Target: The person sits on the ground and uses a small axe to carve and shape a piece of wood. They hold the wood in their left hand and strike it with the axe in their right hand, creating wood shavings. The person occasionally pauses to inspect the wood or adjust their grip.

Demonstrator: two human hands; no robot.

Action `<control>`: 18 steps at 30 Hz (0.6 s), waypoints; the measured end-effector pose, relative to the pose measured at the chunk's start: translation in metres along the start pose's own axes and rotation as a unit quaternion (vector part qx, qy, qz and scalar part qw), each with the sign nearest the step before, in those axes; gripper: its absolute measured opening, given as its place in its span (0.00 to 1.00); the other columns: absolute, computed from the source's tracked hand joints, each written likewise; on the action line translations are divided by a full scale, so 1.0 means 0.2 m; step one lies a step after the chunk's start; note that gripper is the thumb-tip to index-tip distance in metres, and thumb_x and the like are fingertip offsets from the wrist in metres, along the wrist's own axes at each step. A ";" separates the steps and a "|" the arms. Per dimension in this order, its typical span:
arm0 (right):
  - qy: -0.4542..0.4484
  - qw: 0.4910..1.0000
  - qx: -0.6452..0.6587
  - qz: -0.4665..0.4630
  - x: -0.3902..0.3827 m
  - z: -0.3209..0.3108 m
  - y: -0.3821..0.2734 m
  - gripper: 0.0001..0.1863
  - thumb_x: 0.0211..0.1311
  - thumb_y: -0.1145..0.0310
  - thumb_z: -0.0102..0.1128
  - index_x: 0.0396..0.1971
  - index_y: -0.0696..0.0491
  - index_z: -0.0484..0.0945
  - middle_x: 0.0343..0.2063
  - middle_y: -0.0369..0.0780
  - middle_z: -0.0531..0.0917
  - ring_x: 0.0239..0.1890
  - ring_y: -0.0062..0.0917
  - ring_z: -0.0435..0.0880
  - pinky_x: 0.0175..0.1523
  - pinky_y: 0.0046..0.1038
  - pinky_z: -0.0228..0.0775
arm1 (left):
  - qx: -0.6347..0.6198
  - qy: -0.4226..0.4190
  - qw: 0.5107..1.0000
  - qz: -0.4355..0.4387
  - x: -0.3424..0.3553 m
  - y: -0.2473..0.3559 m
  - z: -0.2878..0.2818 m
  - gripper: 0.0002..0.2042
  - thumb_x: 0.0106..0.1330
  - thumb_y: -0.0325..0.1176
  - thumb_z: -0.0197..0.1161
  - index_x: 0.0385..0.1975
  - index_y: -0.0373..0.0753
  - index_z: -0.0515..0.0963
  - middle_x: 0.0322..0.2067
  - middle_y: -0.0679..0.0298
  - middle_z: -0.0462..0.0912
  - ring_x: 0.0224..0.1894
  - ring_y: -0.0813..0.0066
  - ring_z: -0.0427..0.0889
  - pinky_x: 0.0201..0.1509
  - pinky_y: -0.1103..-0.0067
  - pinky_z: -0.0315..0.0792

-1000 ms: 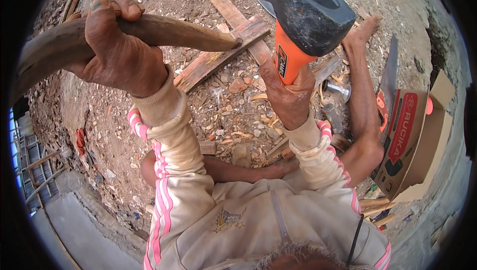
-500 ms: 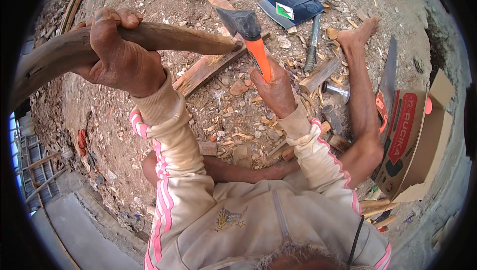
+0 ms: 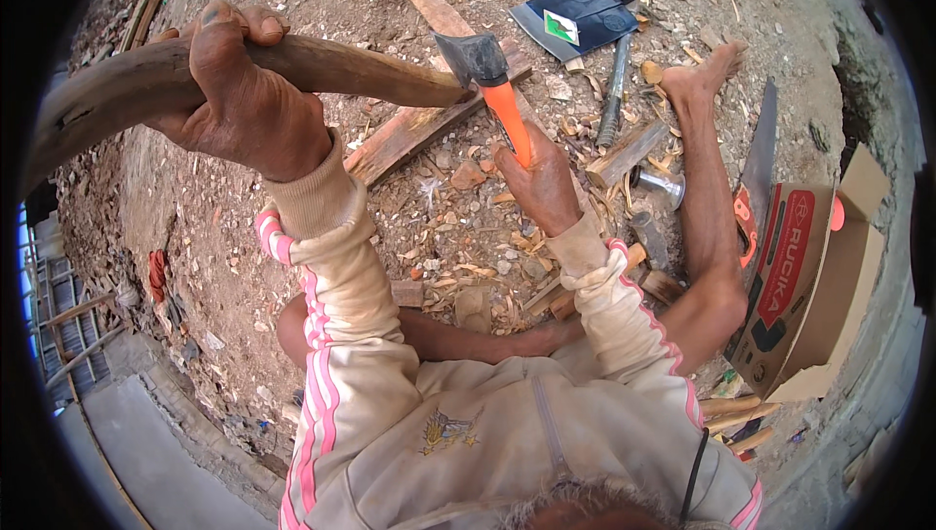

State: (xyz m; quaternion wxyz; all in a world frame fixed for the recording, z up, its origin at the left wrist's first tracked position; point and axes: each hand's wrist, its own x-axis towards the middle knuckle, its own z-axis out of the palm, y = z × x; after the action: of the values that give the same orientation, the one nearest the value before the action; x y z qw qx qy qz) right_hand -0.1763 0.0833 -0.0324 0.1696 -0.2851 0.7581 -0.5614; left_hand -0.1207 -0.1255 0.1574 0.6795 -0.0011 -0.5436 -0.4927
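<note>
My left hand (image 3: 255, 101) is wrapped round a thick, curved wooden branch (image 3: 361, 74) that runs from the left rim toward the middle. The branch's tapered end lies over a flat wooden plank (image 3: 409, 137) on the ground. In my right hand (image 3: 542, 179) is a hatchet with a dark head (image 3: 473, 57) and an orange handle (image 3: 507, 122); my fingers are closed round the handle. The blade is close to the branch's tapered end; I cannot tell whether they touch.
A dark blue hoe blade (image 3: 580, 18) lies beyond the hatchet, with a dark rod (image 3: 614, 91) near it. A hammer (image 3: 651, 237), a wood block (image 3: 627, 152) and a handsaw (image 3: 759, 155) lie to the right. An open cardboard box (image 3: 829, 286) stands beside my bent leg. Wood chips litter the ground.
The hatchet head has come down slightly and to the right, closer to the branch's end. My left hand still grips the branch, nearly in place.
</note>
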 end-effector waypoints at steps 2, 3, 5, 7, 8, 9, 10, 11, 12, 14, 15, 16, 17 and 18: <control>-0.008 0.999 0.021 0.025 -0.01 -0.04 -0.14 0.11 0.64 0.69 0.65 0.42 0.57 0.77 0.23 0.50 0.81 0.26 0.45 0.84 0.32 0.37 0.74 | 0.008 -0.023 1.000 0.004 0.00 0.01 -0.03 0.14 0.58 0.20 0.67 0.41 0.41 0.72 0.25 0.58 0.80 0.23 0.70 0.79 0.29 0.75 0.80; 0.017 0.998 0.055 -0.004 0.01 -0.06 -0.21 0.11 0.63 0.70 0.65 0.43 0.57 0.77 0.24 0.48 0.82 0.26 0.41 0.84 0.32 0.35 0.74 | 0.011 -0.032 0.999 0.010 0.01 0.01 -0.04 0.14 0.58 0.20 0.67 0.41 0.41 0.72 0.25 0.58 0.80 0.23 0.70 0.79 0.29 0.75 0.80; 0.064 0.988 0.126 -0.061 0.03 -0.10 -0.32 0.11 0.63 0.73 0.66 0.44 0.57 0.78 0.26 0.45 0.83 0.25 0.33 0.85 0.32 0.32 0.74 | -0.006 -0.043 0.999 0.005 0.03 -0.01 -0.06 0.16 0.58 0.20 0.67 0.42 0.42 0.71 0.25 0.58 0.80 0.23 0.71 0.79 0.29 0.75 0.81; 0.096 0.984 0.121 -0.090 0.04 -0.11 -0.34 0.13 0.62 0.75 0.66 0.46 0.57 0.78 0.28 0.42 0.84 0.27 0.27 0.84 0.32 0.30 0.73 | -0.005 -0.043 0.999 -0.001 0.03 -0.02 -0.07 0.17 0.58 0.19 0.67 0.44 0.42 0.71 0.26 0.57 0.80 0.23 0.71 0.79 0.29 0.75 0.81; 0.093 0.987 0.106 -0.079 0.04 -0.08 -0.28 0.14 0.62 0.74 0.67 0.47 0.57 0.78 0.28 0.44 0.84 0.27 0.29 0.84 0.33 0.31 0.74 | 0.000 -0.037 0.999 -0.001 0.02 -0.02 -0.04 0.18 0.57 0.19 0.67 0.44 0.42 0.70 0.26 0.57 0.80 0.23 0.71 0.79 0.29 0.75 0.81; 0.090 0.990 0.090 -0.068 0.03 -0.05 -0.19 0.14 0.62 0.73 0.67 0.47 0.57 0.78 0.28 0.45 0.84 0.27 0.32 0.85 0.33 0.32 0.74 | 0.006 -0.031 0.999 -0.001 0.02 -0.02 -0.02 0.19 0.57 0.19 0.67 0.45 0.42 0.70 0.27 0.57 0.80 0.23 0.71 0.79 0.29 0.75 0.81; -0.005 1.000 0.008 0.012 0.02 -0.01 -0.01 0.14 0.62 0.71 0.67 0.47 0.57 0.78 0.28 0.50 0.83 0.28 0.42 0.85 0.33 0.35 0.74 | 0.002 -0.035 0.999 0.004 0.03 -0.02 -0.01 0.19 0.57 0.19 0.67 0.45 0.42 0.70 0.27 0.57 0.80 0.23 0.71 0.79 0.29 0.75 0.81; -0.010 1.000 -0.005 0.006 0.00 -0.01 0.00 0.14 0.62 0.71 0.67 0.47 0.57 0.78 0.28 0.51 0.82 0.28 0.45 0.84 0.33 0.36 0.74 | 0.002 -0.035 0.999 0.006 0.02 -0.02 -0.03 0.19 0.57 0.19 0.67 0.45 0.43 0.70 0.27 0.57 0.80 0.23 0.71 0.79 0.29 0.75 0.81; -0.009 1.000 -0.015 0.001 -0.02 -0.01 0.01 0.14 0.61 0.70 0.67 0.46 0.57 0.78 0.28 0.52 0.81 0.29 0.48 0.84 0.33 0.37 0.74 | -0.002 -0.040 0.999 0.007 0.02 -0.03 -0.02 0.19 0.57 0.19 0.67 0.46 0.43 0.70 0.27 0.57 0.80 0.23 0.72 0.79 0.29 0.76 0.81; -0.034 0.999 -0.020 0.013 -0.01 -0.03 -0.05 0.13 0.63 0.71 0.67 0.45 0.57 0.78 0.25 0.49 0.81 0.26 0.40 0.84 0.33 0.34 0.73 | 0.010 -0.029 0.999 0.020 0.03 -0.01 0.00 0.18 0.57 0.20 0.67 0.44 0.42 0.70 0.27 0.58 0.80 0.23 0.71 0.79 0.29 0.75 0.80; -0.006 1.000 0.024 0.002 -0.04 -0.05 -0.11 0.13 0.63 0.71 0.67 0.45 0.57 0.78 0.24 0.47 0.81 0.26 0.35 0.83 0.33 0.33 0.73 | 0.019 -0.023 0.999 0.016 0.00 0.00 -0.01 0.17 0.57 0.20 0.68 0.44 0.42 0.71 0.26 0.58 0.80 0.23 0.71 0.79 0.29 0.75 0.80; 0.025 0.997 0.066 -0.021 -0.01 -0.07 -0.17 0.12 0.64 0.72 0.67 0.45 0.57 0.79 0.24 0.45 0.81 0.25 0.29 0.82 0.33 0.31 0.73 | 0.016 -0.015 1.000 0.010 0.01 -0.01 -0.03 0.15 0.57 0.20 0.67 0.41 0.41 0.72 0.26 0.59 0.79 0.23 0.70 0.79 0.29 0.75 0.80; 0.053 0.992 0.109 -0.041 0.01 -0.08 -0.24 0.11 0.65 0.72 0.66 0.45 0.58 0.79 0.23 0.43 0.81 0.25 0.24 0.82 0.32 0.30 0.73 | 0.005 -0.011 1.000 0.007 0.01 -0.02 -0.04 0.15 0.57 0.20 0.67 0.41 0.41 0.72 0.26 0.59 0.79 0.23 0.70 0.79 0.30 0.75 0.80; 0.071 0.983 0.165 -0.046 0.01 -0.10 -0.32 0.10 0.66 0.74 0.65 0.46 0.58 0.79 0.23 0.38 0.80 0.27 0.14 0.76 0.33 0.27 0.72 | -0.003 -0.008 1.000 0.001 0.00 -0.01 -0.06 0.14 0.57 0.19 0.67 0.40 0.40 0.72 0.26 0.59 0.80 0.23 0.70 0.79 0.30 0.74 0.80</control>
State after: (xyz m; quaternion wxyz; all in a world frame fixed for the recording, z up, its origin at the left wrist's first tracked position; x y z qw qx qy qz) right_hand -0.1743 0.0837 0.0341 0.1343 -0.2468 0.6515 -0.7047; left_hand -0.1133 -0.1333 0.1522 0.6758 -0.0072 -0.5474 -0.4936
